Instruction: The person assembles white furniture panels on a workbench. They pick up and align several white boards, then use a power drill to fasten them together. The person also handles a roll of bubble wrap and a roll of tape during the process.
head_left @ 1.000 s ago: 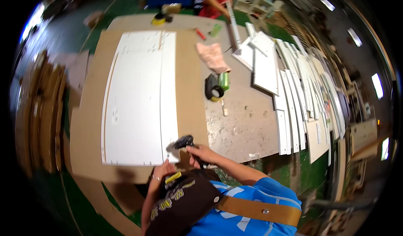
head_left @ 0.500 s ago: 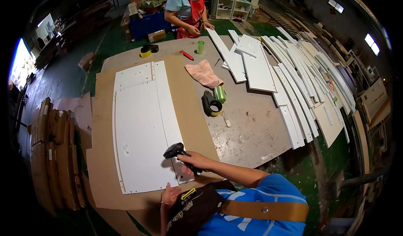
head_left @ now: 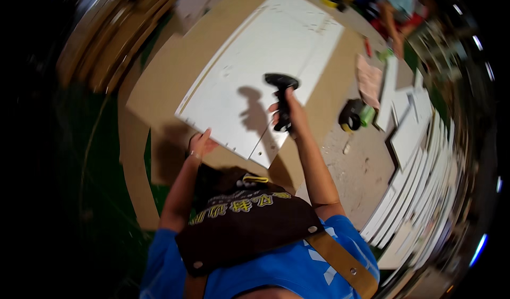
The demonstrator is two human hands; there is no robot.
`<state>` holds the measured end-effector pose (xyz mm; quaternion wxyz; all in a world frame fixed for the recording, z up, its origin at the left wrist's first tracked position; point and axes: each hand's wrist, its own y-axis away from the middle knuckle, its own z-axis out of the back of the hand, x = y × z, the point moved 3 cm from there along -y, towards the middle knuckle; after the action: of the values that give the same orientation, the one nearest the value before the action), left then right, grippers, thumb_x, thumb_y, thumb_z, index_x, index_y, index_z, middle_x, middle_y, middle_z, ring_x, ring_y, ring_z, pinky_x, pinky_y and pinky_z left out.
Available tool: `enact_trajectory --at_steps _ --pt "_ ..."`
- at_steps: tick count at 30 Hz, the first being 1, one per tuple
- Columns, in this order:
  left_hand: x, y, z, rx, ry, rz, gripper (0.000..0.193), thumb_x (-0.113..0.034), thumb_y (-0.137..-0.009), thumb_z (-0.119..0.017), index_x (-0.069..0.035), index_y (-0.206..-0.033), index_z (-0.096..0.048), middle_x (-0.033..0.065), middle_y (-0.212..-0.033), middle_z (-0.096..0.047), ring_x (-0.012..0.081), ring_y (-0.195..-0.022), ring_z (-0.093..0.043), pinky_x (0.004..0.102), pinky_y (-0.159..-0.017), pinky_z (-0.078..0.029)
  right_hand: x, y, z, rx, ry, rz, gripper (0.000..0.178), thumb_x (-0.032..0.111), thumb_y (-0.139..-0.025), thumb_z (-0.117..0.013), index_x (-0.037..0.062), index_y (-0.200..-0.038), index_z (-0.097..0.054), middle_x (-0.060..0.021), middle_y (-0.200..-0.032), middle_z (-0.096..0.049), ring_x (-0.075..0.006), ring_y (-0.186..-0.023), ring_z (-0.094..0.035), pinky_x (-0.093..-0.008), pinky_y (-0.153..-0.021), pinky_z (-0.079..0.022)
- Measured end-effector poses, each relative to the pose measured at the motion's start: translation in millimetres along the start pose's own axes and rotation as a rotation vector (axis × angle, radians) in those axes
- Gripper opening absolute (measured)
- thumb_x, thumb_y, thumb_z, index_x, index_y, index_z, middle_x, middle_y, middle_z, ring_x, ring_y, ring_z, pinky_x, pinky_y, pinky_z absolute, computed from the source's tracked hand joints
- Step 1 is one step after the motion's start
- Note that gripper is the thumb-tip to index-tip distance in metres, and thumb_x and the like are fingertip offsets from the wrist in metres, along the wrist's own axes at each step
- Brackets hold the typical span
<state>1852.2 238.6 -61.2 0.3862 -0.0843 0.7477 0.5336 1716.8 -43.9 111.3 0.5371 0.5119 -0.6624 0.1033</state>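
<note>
My right hand [head_left: 289, 107] is wrapped round the handle of a black pistol-grip tool [head_left: 281, 80]. It holds the tool above a large white panel [head_left: 249, 65], on which the tool casts a shadow. The tool's exact kind is hard to make out. At the panel's near edge is my left hand [head_left: 202, 141], fingers stretched out and apparently touching the corner area. Small dark holes line that edge, and a narrow strip runs along the panel's right side. Brown cardboard [head_left: 164, 91] lies under the panel.
Right of the cardboard lie a black tape dispenser [head_left: 349, 115], a green roll [head_left: 366, 116] and a pink cloth [head_left: 368, 81]. Many white boards [head_left: 417, 192] are stacked at the right. A co-worker [head_left: 401, 6] stands at the far side. Brown wrapped packages [head_left: 117, 38] stand at upper left.
The view has swung round, so the panel now lies slanted. My right hand has lifted the black tool upright over the panel. My left hand has moved along the near edge to the left.
</note>
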Motion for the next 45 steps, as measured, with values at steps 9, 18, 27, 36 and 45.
enact_trajectory --at_steps 9,18,27,36,45 --pt "-11.5 28.3 -3.2 -0.040 -0.037 0.017 0.049 -0.050 -0.082 -0.059 -0.005 -0.096 -0.051 0.0140 -0.090 -0.063 0.0252 -0.081 -0.066 0.0334 -0.070 -0.049 -13.9 -93.9 -47.1 0.076 0.086 -0.093 0.054 0.051 -0.090 -0.044 -0.0018 -0.104 -0.048 -0.0117 -0.068 -0.059 -0.0150 -0.049 -0.056 -0.0284 -0.043 -0.049" --pt "-9.2 19.1 -4.1 -0.050 -0.029 0.006 0.045 -0.047 -0.083 -0.060 -0.005 -0.100 -0.056 0.0118 -0.084 -0.065 0.0224 -0.074 -0.067 0.0300 -0.061 -0.049 -38.3 -131.0 -63.7 0.069 0.217 -0.195 0.063 0.060 -0.085 -0.047 -0.0009 -0.102 -0.050 -0.0129 -0.069 -0.060 -0.0179 -0.049 -0.058 -0.0298 -0.041 -0.049" --pt "-5.8 13.9 -3.0 -0.060 -0.053 0.012 0.042 -0.044 -0.085 -0.057 -0.005 -0.098 -0.056 0.0133 -0.083 -0.066 0.0223 -0.071 -0.067 0.0295 -0.057 -0.048 -9.7 -141.8 -49.2 0.063 0.094 -0.105 0.058 0.057 -0.087 -0.046 0.0008 -0.101 -0.049 -0.0113 -0.070 -0.061 -0.0159 -0.049 -0.058 -0.0281 -0.041 -0.049" --pt "0.5 7.8 4.6 -0.126 0.013 -0.002 0.032 -0.032 -0.086 -0.061 -0.001 -0.080 -0.053 0.0115 -0.072 -0.062 0.0185 -0.064 -0.063 0.0273 -0.053 -0.049 125.1 -272.8 107.9 -0.298 -0.232 0.415 0.060 0.057 -0.087 -0.045 -0.0010 -0.103 -0.042 -0.0197 -0.077 -0.059 -0.0227 -0.054 -0.057 -0.0352 -0.046 -0.050" --pt "15.2 5.9 23.2 -0.325 -0.210 -0.083 0.029 -0.027 -0.078 -0.071 -0.002 -0.071 -0.059 -0.0002 -0.069 -0.057 0.0092 -0.061 -0.048 0.0254 -0.055 -0.040 166.0 -378.6 183.5 -0.420 -0.123 0.378 0.063 0.055 -0.088 -0.045 -0.0037 -0.112 -0.044 -0.0199 -0.082 -0.061 -0.0238 -0.059 -0.060 -0.0364 -0.049 -0.054"
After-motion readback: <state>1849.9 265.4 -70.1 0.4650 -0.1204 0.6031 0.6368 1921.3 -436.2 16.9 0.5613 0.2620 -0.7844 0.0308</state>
